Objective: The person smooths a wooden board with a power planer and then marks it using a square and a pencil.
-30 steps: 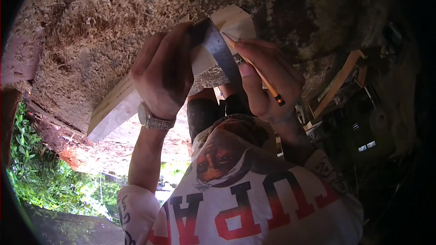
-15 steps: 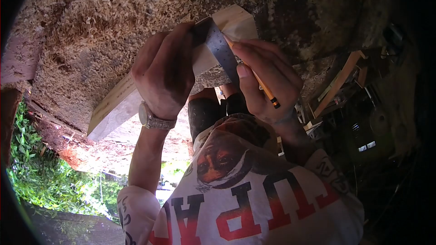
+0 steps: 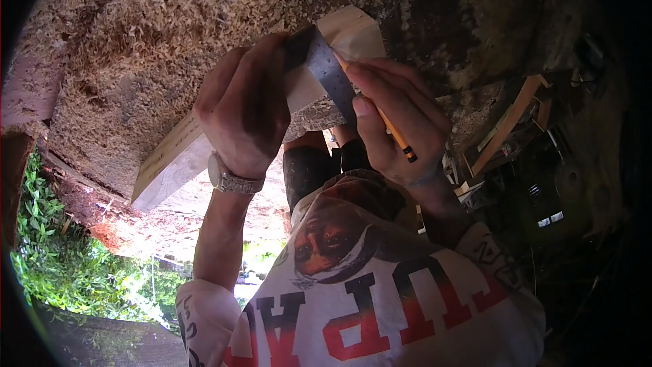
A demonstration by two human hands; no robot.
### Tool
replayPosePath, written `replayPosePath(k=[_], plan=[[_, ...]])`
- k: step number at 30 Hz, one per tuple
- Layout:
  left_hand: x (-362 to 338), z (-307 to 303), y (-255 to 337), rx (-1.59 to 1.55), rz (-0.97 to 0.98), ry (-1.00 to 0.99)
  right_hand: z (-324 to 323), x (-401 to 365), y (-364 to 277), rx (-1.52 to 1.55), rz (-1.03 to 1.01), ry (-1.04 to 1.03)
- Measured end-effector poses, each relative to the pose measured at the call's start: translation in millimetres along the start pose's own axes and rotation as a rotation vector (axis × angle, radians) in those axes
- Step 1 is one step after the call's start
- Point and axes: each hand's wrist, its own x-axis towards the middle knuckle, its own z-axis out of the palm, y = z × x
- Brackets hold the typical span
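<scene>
My left hand (image 3: 244, 105), with a watch (image 3: 234, 177) on its wrist, is closed over a square and a long wooden board (image 3: 170, 163). The square's dark stock (image 3: 299, 47) shows beside the fingers, and its metal blade (image 3: 331, 75) lies across the board. Between the fingers of my right hand (image 3: 404, 115) is a yellow-orange pencil (image 3: 394, 129). Its tip is at the blade's right edge, over the board's pale far end (image 3: 353, 30). Any drawn line there is too small to tell.
Wood shavings (image 3: 136, 34) cover much of the rough work surface (image 3: 489, 34). Wooden pieces (image 3: 509, 122) stand at the right among dark clutter. Green leaves (image 3: 75, 265) show at lower left. My printed shirt (image 3: 367, 278) is below the hands.
The pencil and my right hand have shifted very slightly left. The board, the square and my left hand look almost unmoved.
</scene>
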Motion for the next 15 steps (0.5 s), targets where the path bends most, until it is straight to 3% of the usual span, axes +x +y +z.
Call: replayPosePath(k=[15], plan=[[1.5, -1.1, 1.2, -0.014, 0.007, -0.007, -0.4, -0.1, 1.0, 0.000, -0.006, -0.007]])
